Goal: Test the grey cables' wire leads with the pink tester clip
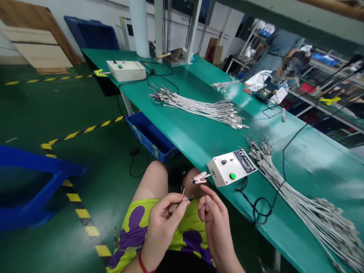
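Note:
My left hand (pixel 167 216) pinches a cable end (pixel 182 194) between thumb and fingertips, over my lap. Thin red and white wires stick up from the pinch, and a dark piece points right. My right hand (pixel 214 212) is raised beside it, index finger stretched out and the others loosely curled, with nothing visible in it. That index fingertip is just below a pink clip (pixel 200 178) on a metal rod. The rod comes out of a white control box (pixel 231 167) with a green button and a black knob, at the table's near edge.
The green table (pixel 196 140) carries bundles of white cables (pixel 199 108) and grey-white cables (pixel 301 201), plus a second control box (pixel 126 71). A black cord (pixel 261 214) loops beside the nearer box. A blue bin (pixel 153 136) stands below the edge; a blue stool (pixel 31 185) is left. Another person (pixel 280 49) is across.

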Tool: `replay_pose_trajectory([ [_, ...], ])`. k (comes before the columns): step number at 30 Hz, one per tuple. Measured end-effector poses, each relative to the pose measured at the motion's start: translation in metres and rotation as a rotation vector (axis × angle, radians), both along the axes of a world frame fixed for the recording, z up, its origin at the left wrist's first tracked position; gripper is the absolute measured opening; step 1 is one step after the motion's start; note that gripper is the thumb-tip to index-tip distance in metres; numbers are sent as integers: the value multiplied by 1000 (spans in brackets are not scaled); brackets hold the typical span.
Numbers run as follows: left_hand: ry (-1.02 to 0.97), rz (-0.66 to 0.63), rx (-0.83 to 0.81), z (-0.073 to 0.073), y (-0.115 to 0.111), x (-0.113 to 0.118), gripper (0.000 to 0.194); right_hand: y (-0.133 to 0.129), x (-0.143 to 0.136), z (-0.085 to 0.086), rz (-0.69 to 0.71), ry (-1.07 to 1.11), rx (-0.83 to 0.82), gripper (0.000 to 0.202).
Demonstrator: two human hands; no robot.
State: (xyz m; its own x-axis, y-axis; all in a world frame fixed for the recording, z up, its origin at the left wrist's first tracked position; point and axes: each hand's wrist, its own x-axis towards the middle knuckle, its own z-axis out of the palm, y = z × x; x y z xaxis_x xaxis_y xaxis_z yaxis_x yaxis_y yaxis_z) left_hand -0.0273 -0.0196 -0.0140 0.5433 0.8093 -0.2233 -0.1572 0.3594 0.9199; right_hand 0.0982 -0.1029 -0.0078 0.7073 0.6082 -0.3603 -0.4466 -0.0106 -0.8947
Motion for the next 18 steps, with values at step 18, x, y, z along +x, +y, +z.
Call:
replay_pose_trajectory([
  [18, 103, 51, 394, 3, 21, 8, 16, 15, -14, -5, 22, 29, -87, 30],
])
